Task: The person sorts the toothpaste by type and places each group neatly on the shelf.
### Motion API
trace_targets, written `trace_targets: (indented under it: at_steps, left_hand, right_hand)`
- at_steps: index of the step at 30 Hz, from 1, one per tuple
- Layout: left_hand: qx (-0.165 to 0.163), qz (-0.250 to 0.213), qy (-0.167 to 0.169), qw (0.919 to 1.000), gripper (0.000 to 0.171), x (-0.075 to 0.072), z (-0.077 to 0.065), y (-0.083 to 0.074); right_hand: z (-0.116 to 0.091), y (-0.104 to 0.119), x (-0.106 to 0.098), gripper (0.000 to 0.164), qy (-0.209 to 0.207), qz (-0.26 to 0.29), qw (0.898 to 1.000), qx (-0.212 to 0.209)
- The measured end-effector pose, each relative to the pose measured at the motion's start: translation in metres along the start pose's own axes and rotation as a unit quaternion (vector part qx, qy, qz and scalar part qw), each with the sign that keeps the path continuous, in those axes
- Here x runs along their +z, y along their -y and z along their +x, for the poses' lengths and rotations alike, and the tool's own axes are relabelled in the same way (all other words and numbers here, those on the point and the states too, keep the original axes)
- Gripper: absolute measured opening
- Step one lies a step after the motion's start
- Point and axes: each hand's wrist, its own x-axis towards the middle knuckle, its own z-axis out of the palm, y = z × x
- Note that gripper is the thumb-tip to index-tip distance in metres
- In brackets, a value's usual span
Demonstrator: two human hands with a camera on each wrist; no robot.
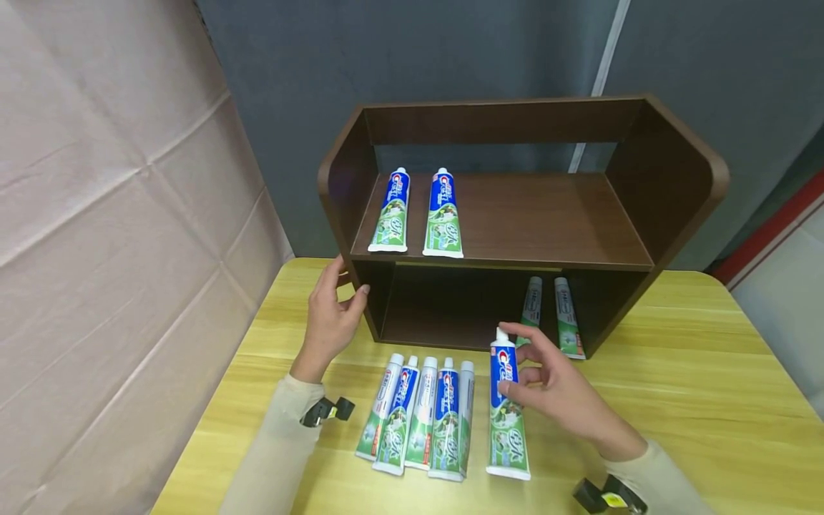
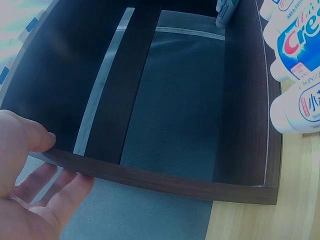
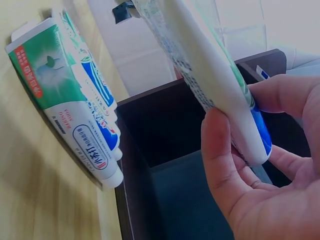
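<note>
My right hand [image 1: 561,390] pinches a blue, green and white toothpaste tube [image 1: 507,436] between thumb and fingers near its capped end. The tube stands cap-up in front of the brown shelf unit [image 1: 547,214]; the right wrist view shows its pale back [image 3: 215,65]. My left hand [image 1: 331,315] grips the left side panel [image 2: 150,177] of the unit, thumb on the inner face and fingers outside. On the upper shelf two blue-green toothpaste tubes [image 1: 443,214] lie caps to the back. In the lower compartment, grey-green tubes [image 1: 568,318] lie at the right, one partly behind my right hand.
Several toothpaste tubes, blue-green and white-green [image 1: 421,415], lie in a row on the wooden table [image 1: 257,400] before the unit. Behind it hangs a dark grey curtain [image 1: 450,50]. A pale quilted wall [image 1: 116,214] runs along the left.
</note>
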Motion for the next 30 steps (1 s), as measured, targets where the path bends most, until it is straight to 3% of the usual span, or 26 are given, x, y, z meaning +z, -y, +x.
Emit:
trace_targets:
  at_steps: [6,30]
  left_hand:
    - [-0.001,-0.003,0.003,1.0000,0.061,0.000,-0.001,-0.001]
    - [-0.008,-0.004,-0.008,0.9999,0.060,0.001,-0.001,0.001]
  right_hand:
    - [-0.002,0.006,-0.003,0.078,-0.009,-0.007,1.000,-0.004]
    - [0.000,0.037,-0.011,0.077,0.000,0.029,0.995,-0.092]
